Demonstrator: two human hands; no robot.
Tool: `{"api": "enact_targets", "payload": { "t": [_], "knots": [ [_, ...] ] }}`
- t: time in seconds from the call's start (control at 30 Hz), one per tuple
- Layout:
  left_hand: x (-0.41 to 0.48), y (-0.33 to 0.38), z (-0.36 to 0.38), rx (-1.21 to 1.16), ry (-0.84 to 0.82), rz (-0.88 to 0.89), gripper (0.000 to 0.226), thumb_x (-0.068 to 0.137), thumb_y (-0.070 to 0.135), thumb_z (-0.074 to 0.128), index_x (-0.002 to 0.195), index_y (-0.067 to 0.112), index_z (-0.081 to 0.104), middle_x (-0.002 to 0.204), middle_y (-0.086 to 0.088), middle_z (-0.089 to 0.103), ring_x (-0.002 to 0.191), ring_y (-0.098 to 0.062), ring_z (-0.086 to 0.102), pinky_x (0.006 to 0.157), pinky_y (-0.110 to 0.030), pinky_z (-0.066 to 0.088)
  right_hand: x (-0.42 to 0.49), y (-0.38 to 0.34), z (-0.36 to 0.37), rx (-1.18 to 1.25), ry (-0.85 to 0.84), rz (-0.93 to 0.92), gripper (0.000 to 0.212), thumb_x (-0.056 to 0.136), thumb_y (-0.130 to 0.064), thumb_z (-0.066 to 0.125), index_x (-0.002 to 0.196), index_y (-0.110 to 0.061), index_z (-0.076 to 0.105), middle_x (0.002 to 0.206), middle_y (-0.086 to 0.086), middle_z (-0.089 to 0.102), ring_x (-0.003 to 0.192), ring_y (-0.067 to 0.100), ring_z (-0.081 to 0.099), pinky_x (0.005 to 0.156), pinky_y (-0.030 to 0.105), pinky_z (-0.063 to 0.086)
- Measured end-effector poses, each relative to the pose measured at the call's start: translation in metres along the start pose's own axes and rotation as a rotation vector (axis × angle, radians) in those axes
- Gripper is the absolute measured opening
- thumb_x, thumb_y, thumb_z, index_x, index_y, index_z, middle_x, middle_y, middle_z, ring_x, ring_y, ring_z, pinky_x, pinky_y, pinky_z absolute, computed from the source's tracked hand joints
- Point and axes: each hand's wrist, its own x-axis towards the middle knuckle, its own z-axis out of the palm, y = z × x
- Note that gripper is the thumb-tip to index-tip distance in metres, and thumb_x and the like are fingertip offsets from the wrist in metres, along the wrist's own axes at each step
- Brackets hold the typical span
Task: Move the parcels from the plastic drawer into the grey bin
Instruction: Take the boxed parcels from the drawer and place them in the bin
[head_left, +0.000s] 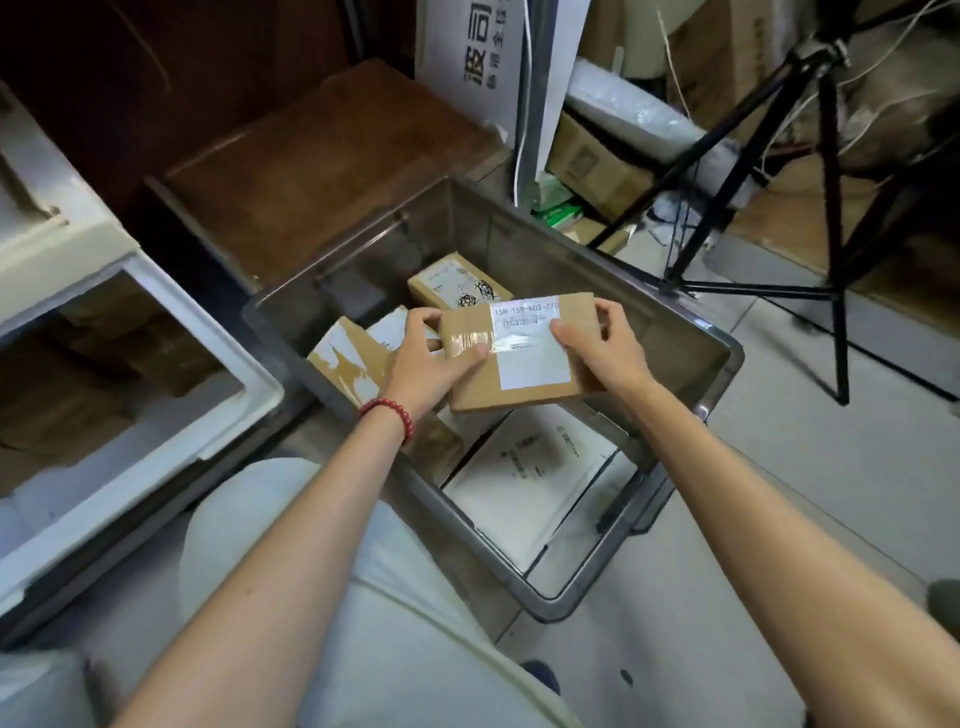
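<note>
Head view, at the centre of the frame: the left hand's thumb (470, 357) lies on the taped seam on top of a flat brown parcel (524, 364), with the other fingers curled round its left edge. The right hand's thumb (563, 332) presses on the parcel's white label, and its fingers wrap the upper right corner. So the left hand (431, 358) and the right hand (597, 345) both grip the same parcel, one at each end, and neither is spread open.

The parcel is held level, label up, above the inside of the grey bin (519, 244), clear of the things lying in it. A red bead bracelet (389, 415) circles the left wrist.

In the bin, a small labelled box (452, 283) sits just beyond the held parcel. A box with a torn white label (343, 364) lies to the left, partly under the left hand. A white mailer bag (535, 467) lies flat at the near end.

The plastic drawer (208, 332) stands open at the left edge of the frame, just beside the bin, with brown cartons (104, 374) inside. A black tripod (831, 208) stands on the tiled floor at the upper right.
</note>
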Motion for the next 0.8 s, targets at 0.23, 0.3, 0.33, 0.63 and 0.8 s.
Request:
{"api": "enact_targets", "payload": {
  "t": [0.23,0.3,0.33,0.63,0.8],
  "knots": [
    [0.012,-0.033,0.028,0.207,-0.167,-0.110,0.059,0.073,0.053,0.075,0.109,0.024,0.039,0.114,0.001,0.056,0.102,-0.016,0.055,0.081,-0.030,0.048,0.024,0.027,-0.007,-0.213,-0.091,0.021,0.051,0.090,-0.036,0.064,0.135,-0.025,0.043,0.119,-0.005,0.052,0.107,0.016,0.049,0.090,0.028,0.037],
    [0.012,-0.041,0.033,0.327,-0.211,-0.084,0.058,0.072,0.063,0.069,0.110,0.030,0.040,0.121,0.000,0.056,0.110,-0.021,0.054,0.092,-0.037,0.046,0.027,0.038,-0.004,-0.252,-0.115,0.046,0.050,0.091,-0.034,0.062,0.135,-0.023,0.043,0.123,-0.003,0.054,0.105,0.016,0.049,0.087,0.026,0.034],
    [0.011,-0.045,0.035,0.409,-0.227,-0.069,0.059,0.071,0.071,0.063,0.111,0.032,0.042,0.125,-0.001,0.056,0.113,-0.024,0.054,0.097,-0.043,0.044,0.029,0.043,-0.002,-0.277,-0.127,0.060,0.050,0.091,-0.034,0.062,0.136,-0.023,0.042,0.125,-0.002,0.054,0.105,0.017,0.049,0.086,0.026,0.034],
    [0.007,-0.044,0.059,1.042,-0.404,0.170,0.044,0.088,0.067,0.040,0.114,0.034,0.050,0.105,0.004,0.067,0.109,-0.021,0.057,0.102,-0.048,0.025,0.034,0.084,0.031,-0.874,-0.544,0.156,0.043,0.094,-0.024,0.055,0.135,-0.024,0.041,0.128,0.007,0.059,0.118,0.030,0.053,0.093,0.033,0.040],
    [0.013,-0.056,0.040,1.032,-0.214,0.201,0.041,0.089,0.057,0.047,0.123,0.033,0.048,0.125,0.003,0.061,0.122,-0.020,0.050,0.102,-0.046,0.025,0.041,0.090,0.047,-1.007,-0.689,0.272,0.046,0.090,-0.037,0.058,0.130,-0.024,0.040,0.128,0.008,0.057,0.107,0.027,0.055,0.092,0.037,0.048]
  ]
}}
